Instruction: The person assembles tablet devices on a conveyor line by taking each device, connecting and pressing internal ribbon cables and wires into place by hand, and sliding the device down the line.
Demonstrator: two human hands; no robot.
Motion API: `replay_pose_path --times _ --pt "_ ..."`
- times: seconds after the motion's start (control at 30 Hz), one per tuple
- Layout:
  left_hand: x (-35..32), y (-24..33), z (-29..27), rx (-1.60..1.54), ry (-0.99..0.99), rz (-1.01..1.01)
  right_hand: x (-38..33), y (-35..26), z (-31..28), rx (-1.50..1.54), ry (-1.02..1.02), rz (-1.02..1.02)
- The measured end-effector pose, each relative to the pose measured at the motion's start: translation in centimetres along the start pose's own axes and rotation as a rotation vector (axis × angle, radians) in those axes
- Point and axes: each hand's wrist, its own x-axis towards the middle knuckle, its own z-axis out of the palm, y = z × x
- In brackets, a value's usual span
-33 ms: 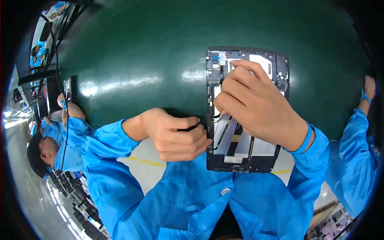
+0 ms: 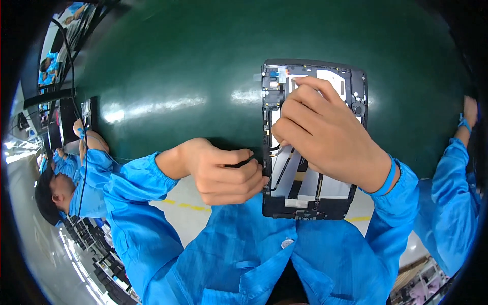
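An opened tablet (image 2: 284,208) lies with its inside up, long side running away from me. Its frame is black; white panels, dark strips and flex cables show within. Over its upper middle my right hand (image 2: 325,127) is closed, thumb and fingers pressed together in a pinch; whatever they hold is hidden beneath them. My left hand (image 2: 221,173) is curled closed beside the tablet's left edge, its fingertips at that edge. Whether it holds something small, I cannot make out. A small clear film tab (image 2: 282,75) sits near the tablet's upper left corner.
The tablet's near end reaches past the front edge of the green table (image 2: 178,66). At far left a co-worker in a dark cap (image 2: 48,195) sits beside a hanging black cable (image 2: 72,76). Another person's blue sleeve (image 2: 455,162) comes in at the right.
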Motion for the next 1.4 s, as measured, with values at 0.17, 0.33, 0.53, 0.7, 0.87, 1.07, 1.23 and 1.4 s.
replay_pose_path --times 0.17,0.33,0.53,0.7,0.87,1.07,1.23,1.4 --pt "-0.3 0.4 -0.2 0.055 -0.006 -0.001 0.0 -0.2 0.1 0.122 0.051 0.046" --pt "0.3 0.1 0.4 0.009 -0.008 0.004 -0.6 -0.2 0.2 0.098 0.055 0.045" --pt "0.3 0.2 0.1 -0.048 -0.025 -0.045 -0.5 -0.2 0.3 0.041 0.076 0.012" --pt "0.1 0.7 0.5 -0.029 -0.014 -0.123 -0.6 0.0 0.4 0.022 0.121 -0.024" --pt "-0.1 0.1 -0.1 0.022 -0.041 -0.195 -0.6 0.1 0.3 0.285 0.186 0.038" --pt "0.0 -1.1 -0.3 0.071 -0.043 -0.226 -0.6 0.3 0.1 0.361 0.148 0.108" --pt "-0.4 -1.2 0.6 0.112 0.017 -0.199 -0.3 0.6 -0.2 0.365 0.127 0.12" --pt "-0.6 -1.0 0.2 0.083 0.017 -0.221 -0.1 0.7 -0.1 0.346 0.106 0.097"
